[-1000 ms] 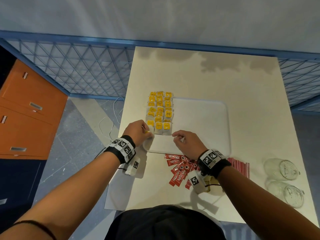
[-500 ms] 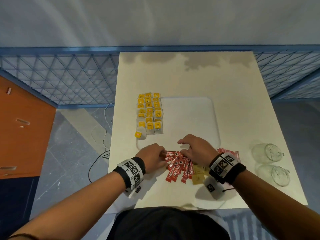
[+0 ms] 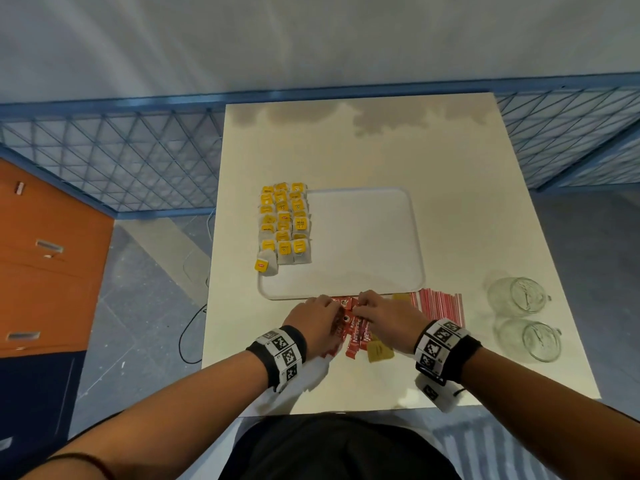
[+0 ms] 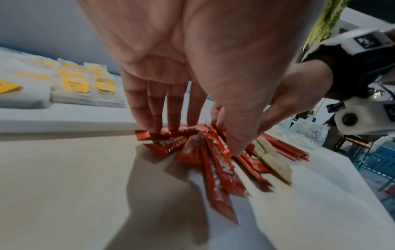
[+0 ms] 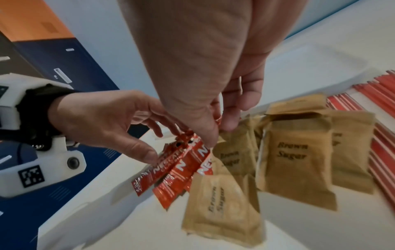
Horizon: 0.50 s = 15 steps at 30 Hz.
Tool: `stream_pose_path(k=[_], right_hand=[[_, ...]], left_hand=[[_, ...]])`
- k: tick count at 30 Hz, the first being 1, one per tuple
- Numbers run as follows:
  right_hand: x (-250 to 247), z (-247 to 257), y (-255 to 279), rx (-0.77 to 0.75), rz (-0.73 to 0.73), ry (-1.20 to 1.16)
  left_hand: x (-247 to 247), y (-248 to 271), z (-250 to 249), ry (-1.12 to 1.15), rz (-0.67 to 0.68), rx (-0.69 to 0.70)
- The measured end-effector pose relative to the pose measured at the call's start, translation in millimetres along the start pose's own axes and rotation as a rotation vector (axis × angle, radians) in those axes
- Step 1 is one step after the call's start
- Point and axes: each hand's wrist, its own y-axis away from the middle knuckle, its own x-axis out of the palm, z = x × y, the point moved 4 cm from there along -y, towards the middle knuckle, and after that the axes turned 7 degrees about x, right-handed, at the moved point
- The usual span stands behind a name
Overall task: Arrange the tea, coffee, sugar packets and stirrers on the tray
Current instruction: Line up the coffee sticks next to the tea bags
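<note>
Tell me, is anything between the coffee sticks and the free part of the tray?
Nothing visible. The coffee sticks lie under both hands just before the tray's near rim; the tea bags fill only its left side.

two clear glass jars (image 3: pixel 523 317) lie at the right of the frame on my white table (image 3: pixel 467 216); orange cabinet (image 3: pixel 41 258) at left; blue mesh fence (image 3: pixel 114 161) behind.

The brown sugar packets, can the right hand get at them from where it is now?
Probably yes. The brown sugar packets lie uncovered on the table right beside the right hand, whose fingertips are on the red coffee sticks next to them.
</note>
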Motion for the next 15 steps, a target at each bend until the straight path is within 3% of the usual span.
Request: stream_pose_path(k=[15], right_hand=[[8,-14,-12,-0.018,0.002,0.087]], left_hand=[[18,-12,-10,-0.036,-0.014,-0.237]])
